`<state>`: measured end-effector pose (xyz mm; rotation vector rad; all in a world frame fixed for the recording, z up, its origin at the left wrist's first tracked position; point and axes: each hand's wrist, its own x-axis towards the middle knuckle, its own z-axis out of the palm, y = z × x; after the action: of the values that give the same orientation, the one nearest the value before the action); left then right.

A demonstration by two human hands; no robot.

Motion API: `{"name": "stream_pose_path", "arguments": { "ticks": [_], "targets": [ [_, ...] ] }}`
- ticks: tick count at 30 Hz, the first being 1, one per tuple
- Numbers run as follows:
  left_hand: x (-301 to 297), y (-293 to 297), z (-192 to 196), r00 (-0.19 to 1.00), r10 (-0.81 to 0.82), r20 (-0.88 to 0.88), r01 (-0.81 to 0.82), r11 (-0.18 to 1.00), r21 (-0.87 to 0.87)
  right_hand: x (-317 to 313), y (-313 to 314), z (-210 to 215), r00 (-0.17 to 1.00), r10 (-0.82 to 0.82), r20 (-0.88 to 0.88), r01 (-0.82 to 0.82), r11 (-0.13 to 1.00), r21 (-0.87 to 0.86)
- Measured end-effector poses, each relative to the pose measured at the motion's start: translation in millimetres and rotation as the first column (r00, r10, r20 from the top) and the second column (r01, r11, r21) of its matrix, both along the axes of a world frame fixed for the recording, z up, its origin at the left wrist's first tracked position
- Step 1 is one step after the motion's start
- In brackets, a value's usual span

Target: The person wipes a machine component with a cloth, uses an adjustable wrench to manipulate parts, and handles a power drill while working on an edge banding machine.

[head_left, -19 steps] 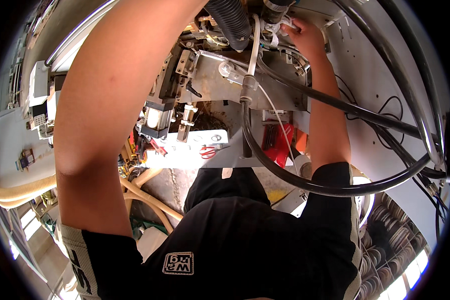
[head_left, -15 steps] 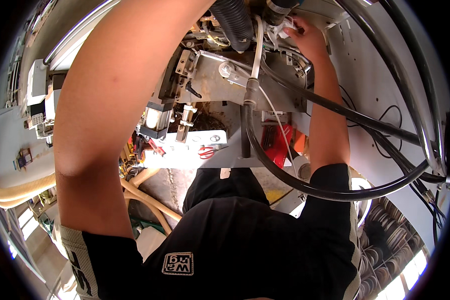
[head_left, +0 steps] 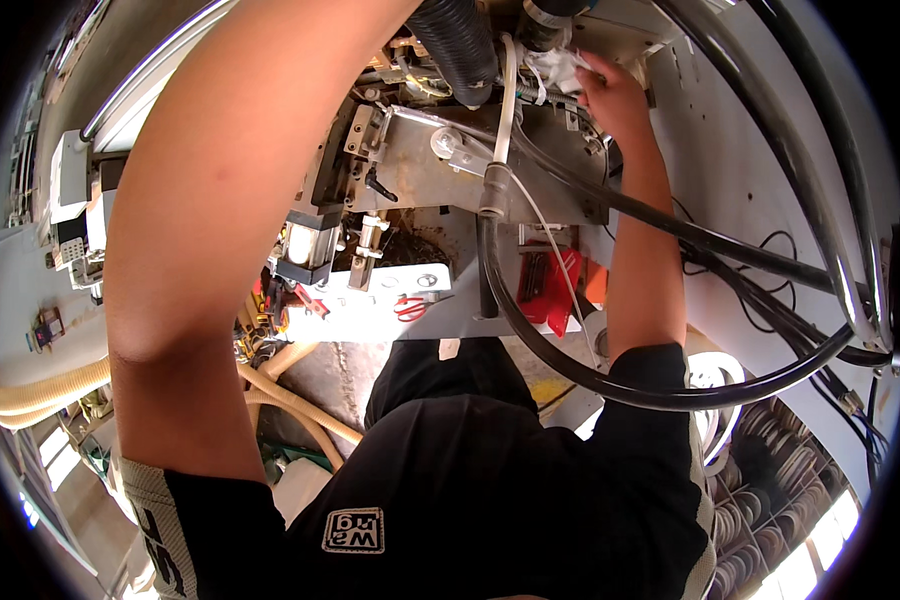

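From my seat I see a red open case (head_left: 548, 278) of dark tools lying on the bright shelf just below the grey metal plate, right of centre, and a small white rectangular patch (head_left: 353, 530) with dark marks on the black shirt near the lower edge; I make out no screens or signs

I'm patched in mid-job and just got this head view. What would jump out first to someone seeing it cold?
The person's bare left forearm fills the left half of the frame, rising toward the top edge where its hand is cut off. At upper right, the right hand grips white fittings on the grey machine. A thick black hose loops from the machine's middle down past the black shirt and up the right side.
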<state>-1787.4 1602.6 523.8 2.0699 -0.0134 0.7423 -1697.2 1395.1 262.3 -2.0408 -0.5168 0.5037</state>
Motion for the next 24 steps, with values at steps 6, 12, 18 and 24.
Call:
{"name": "stream_pose_path", "arguments": {
  "ticks": [6,12,18,24],
  "targets": [
    [-4.3,-2.2,2.5,1.000,-0.025,-0.017,0.024,0.999,-0.026,10.2,30.5,-3.5,0.969,0.224,0.105,-0.236,0.964,0.121],
    [-11.5,-14.8,10.6,0.997,0.063,-0.051,-0.065,0.998,-0.027,34.9,37.3,-1.9,0.923,0.363,0.129,-0.355,0.931,-0.084],
    [-22.2,-14.7,16.2,0.992,0.080,-0.101,-0.081,0.997,-0.007,14.7,49.4,16.4,0.905,0.395,0.159,-0.395,0.918,-0.036],
    [-10.9,-45.4,67.1,0.823,0.262,-0.504,-0.299,0.954,0.008,33.8,48.2,-43.2,0.767,0.235,0.597,-0.404,0.899,0.166]
  ]
}}
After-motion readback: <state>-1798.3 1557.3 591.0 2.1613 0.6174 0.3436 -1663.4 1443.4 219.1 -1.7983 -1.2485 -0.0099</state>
